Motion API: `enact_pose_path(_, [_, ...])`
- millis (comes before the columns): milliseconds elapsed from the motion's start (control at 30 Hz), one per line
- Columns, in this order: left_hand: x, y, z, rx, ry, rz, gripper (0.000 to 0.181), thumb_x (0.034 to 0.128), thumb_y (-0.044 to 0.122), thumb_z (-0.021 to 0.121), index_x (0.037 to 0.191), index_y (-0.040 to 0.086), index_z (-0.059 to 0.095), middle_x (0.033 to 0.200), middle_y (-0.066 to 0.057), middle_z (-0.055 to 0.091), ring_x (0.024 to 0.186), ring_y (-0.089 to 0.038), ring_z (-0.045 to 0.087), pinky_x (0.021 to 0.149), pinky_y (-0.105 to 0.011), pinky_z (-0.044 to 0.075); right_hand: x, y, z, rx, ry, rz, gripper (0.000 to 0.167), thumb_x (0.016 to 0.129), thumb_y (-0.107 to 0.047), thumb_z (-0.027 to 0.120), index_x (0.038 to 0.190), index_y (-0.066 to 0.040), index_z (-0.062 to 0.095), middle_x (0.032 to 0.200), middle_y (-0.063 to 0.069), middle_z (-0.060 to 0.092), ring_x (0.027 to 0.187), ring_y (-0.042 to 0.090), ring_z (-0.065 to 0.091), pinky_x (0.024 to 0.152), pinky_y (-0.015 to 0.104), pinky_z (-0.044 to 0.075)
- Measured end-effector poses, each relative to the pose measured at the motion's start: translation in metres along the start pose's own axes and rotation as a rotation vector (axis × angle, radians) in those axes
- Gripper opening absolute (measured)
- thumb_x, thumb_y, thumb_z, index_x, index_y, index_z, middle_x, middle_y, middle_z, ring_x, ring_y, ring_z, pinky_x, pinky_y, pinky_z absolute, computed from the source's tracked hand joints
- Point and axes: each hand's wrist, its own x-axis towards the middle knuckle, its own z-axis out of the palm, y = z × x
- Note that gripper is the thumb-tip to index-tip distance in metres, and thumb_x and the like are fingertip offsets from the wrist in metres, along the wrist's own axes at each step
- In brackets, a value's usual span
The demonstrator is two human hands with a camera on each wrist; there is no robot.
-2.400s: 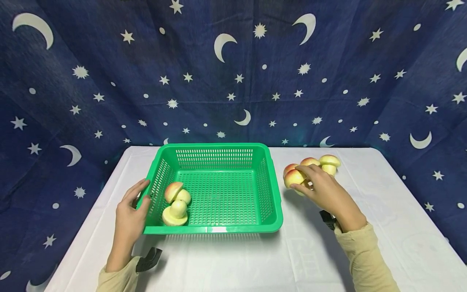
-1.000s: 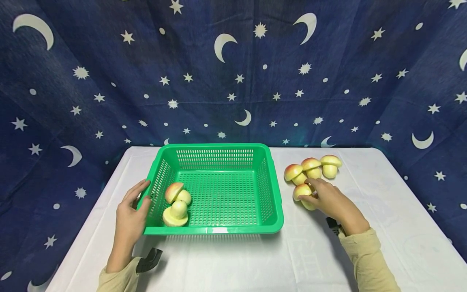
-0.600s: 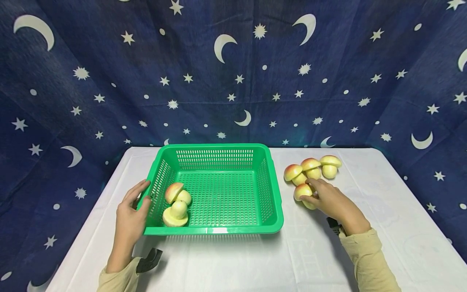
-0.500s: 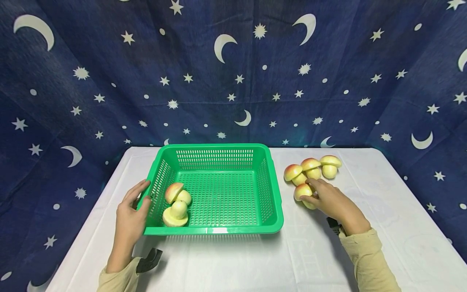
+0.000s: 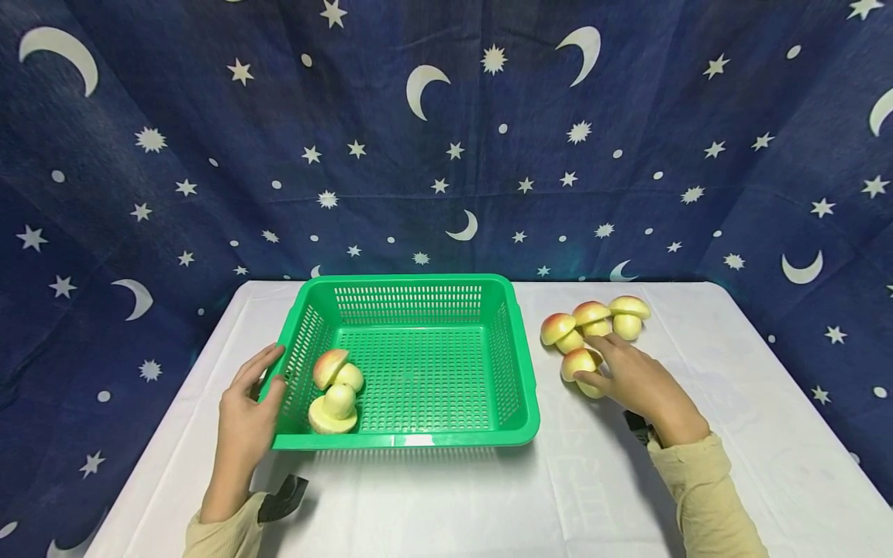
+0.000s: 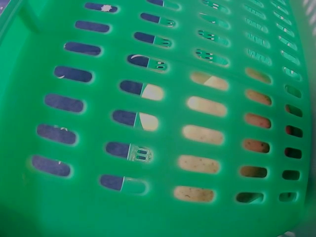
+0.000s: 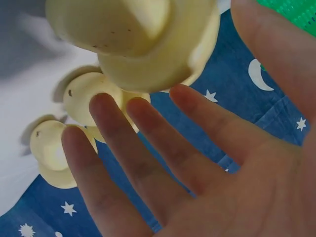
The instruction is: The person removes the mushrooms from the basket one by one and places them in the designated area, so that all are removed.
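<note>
My left hand [image 5: 244,411] touches the left rim of a green plastic basket [image 5: 526,387] with its fingertips and thumb. In the left wrist view the perforated basket wall [image 6: 94,207] fills the picture, and no fingers show. Two toy mushrooms lie inside at the left: one with a reddish cap [image 5: 329,367], one cap-down with its stem up [image 5: 339,401]. My right hand [image 5: 638,380] hovers around a yellow-red toy mushroom [image 5: 580,366] on the table. In the right wrist view its fingers [image 7: 143,168] are spread and extended, with the thumb apart from the mushroom [image 7: 148,69].
Behind the right hand stand three more toy mushrooms: a left one [image 5: 558,329], a middle one [image 5: 591,314] and a right one [image 5: 628,316]. A white cloth [image 5: 446,504] covers the table. A dark blue curtain [image 5: 391,178] with moons and stars hangs at the back.
My right hand brought one mushroom nearer to me, from over the group down to the table. Its fingers have since loosened from that mushroom. The left hand and basket stay put.
</note>
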Motion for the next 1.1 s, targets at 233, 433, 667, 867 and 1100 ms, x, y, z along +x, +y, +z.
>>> enact_pose_path(233, [0.000, 0.000, 0.000, 0.012, -0.002, -0.005, 0.043, 0.0978, 0.004, 0.053, 0.140, 0.009, 0.058, 0.151, -0.008, 0.046, 0.141, -0.026, 0.041, 0.116, -0.037, 0.035, 0.004, -0.007, -0.005, -0.003, 0.021, -0.033, 0.054, 0.090, -0.030, 0.073, 0.130, 0.003, 0.058, 0.118, 0.023, 0.057, 0.102, 0.037, 0.059, 0.079, 0.059, 0.050])
enact_pose_path(433, [0.000, 0.000, -0.001, 0.015, -0.003, -0.005, 0.042, 0.0977, 0.004, 0.053, 0.139, 0.010, 0.058, 0.151, -0.007, 0.047, 0.140, -0.025, 0.042, 0.111, -0.018, 0.035, 0.012, -0.018, -0.007, 0.015, 0.036, -0.056, 0.050, 0.091, -0.028, 0.071, 0.130, 0.001, 0.058, 0.129, 0.026, 0.055, 0.116, 0.041, 0.056, 0.086, 0.062, 0.049])
enact_pose_path(667, [0.000, 0.001, -0.001, 0.029, -0.003, -0.005, 0.042, 0.0988, 0.006, 0.052, 0.140, 0.010, 0.058, 0.151, -0.007, 0.047, 0.140, -0.026, 0.042, 0.115, -0.031, 0.036, 0.019, -0.030, -0.009, 0.009, 0.090, -0.115, 0.047, 0.090, -0.024, 0.073, 0.127, 0.002, 0.059, 0.119, 0.023, 0.060, 0.108, 0.041, 0.060, 0.087, 0.058, 0.050])
enact_pose_path(867, [-0.001, 0.001, -0.001, 0.027, -0.002, -0.009, 0.042, 0.0993, 0.007, 0.050, 0.141, 0.009, 0.057, 0.151, -0.009, 0.046, 0.141, -0.028, 0.041, 0.117, -0.039, 0.035, 0.027, -0.037, -0.008, 0.016, 0.104, -0.128, 0.043, 0.091, -0.023, 0.072, 0.126, -0.002, 0.061, 0.116, 0.019, 0.062, 0.102, 0.036, 0.063, 0.088, 0.053, 0.052])
enact_pose_path(1100, [0.000, 0.002, -0.001, 0.027, -0.002, -0.005, 0.042, 0.0991, 0.007, 0.051, 0.140, 0.010, 0.057, 0.151, -0.008, 0.047, 0.141, -0.027, 0.041, 0.117, -0.038, 0.034, 0.034, -0.051, -0.009, -0.004, 0.092, -0.119, 0.047, 0.093, -0.028, 0.070, 0.129, -0.001, 0.059, 0.126, 0.018, 0.060, 0.113, 0.034, 0.061, 0.089, 0.054, 0.053])
